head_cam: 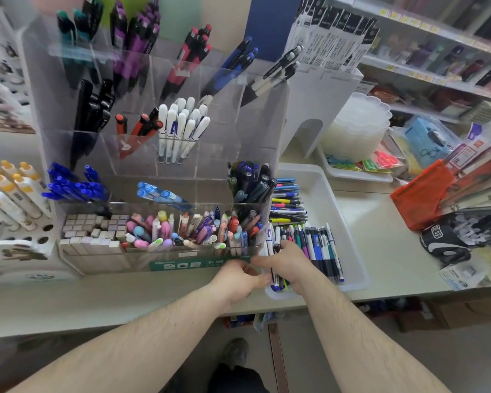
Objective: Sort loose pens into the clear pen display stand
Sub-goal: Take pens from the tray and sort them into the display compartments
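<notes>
Low at centre, both bare hands meet at the tray's [352, 211] near-left corner: right hand [285, 263] curls round a bunch of slim pens [275, 279], left hand [238, 279] pinches their lower ends. Beyond, more pens [318, 248] lie flat in the shallow white plastic tray. Left of it rises the stand [159, 154], clear tiered acrylic, its pockets packed with upright pens.

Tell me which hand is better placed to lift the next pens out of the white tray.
Right. The right hand is already over the white tray, its grip curled round a bundle of pens. The left hand sits beside the clear pen display stand, only touching that bundle.
</notes>
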Available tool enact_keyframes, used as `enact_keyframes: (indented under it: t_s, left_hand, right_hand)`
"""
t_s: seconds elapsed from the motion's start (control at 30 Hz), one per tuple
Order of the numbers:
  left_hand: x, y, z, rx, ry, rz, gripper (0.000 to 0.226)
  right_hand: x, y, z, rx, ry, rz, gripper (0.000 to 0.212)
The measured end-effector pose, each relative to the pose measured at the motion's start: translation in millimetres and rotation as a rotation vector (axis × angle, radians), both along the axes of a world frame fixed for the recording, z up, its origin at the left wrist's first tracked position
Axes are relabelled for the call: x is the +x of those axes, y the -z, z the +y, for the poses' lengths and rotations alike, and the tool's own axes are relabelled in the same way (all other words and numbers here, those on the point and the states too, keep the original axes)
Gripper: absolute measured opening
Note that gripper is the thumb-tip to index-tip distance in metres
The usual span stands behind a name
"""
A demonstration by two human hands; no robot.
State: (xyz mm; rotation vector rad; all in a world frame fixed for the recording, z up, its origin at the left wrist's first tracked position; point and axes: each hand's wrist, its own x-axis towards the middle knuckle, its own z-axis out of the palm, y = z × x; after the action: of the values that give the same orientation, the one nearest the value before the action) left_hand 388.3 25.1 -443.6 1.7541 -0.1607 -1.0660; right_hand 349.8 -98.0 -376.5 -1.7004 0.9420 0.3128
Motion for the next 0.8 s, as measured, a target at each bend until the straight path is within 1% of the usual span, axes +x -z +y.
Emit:
enact_keyframes:
  t_s: [0.03,0.13,0.27,0.33,0.57,0.67,0.8]
  left_hand:
    - [0.1,-0.5,0.2,0.001,-0.001,0.002,0.03]
    - [-0.8,-2.7,2.0,0.007,-0.001,0.003,0.033]
    - [-1.1,-6.8,5.3,-0.005,0.009,0.012,0.035]
    - [0.6,-10.9,8.1,0.0,0.017,0.015,0.032]
    - [5.5,-20.7,22.6,0.031,-0.011,0.058,0.01]
    - [3.9,-24.6,26.4,0.037,-0.014,0.103,0.005]
    - [3.1,-30.6,27.8,0.046,0.01,0.118,0.003]
  right_hand:
    - [0.2,1.1,-0.2,-0.006,-0.004,-0.005,0.091]
    - [3.4,1.5,-3.1,0.004,-0.019,-0.014,0.081]
    - [11.1,6.9,-9.8,-0.003,-0.062,0.052,0.095]
    - [12.2,5.9,-12.6,-0.009,-0.057,0.074,0.092]
    - [14.5,2.8,-20.3,0.0,-0.036,0.137,0.045]
    - [14.6,-1.8,-27.6,0.031,-0.025,0.152,0.026]
    - [11.5,-12.6,-39.7,0.142,0.037,0.13,0.017]
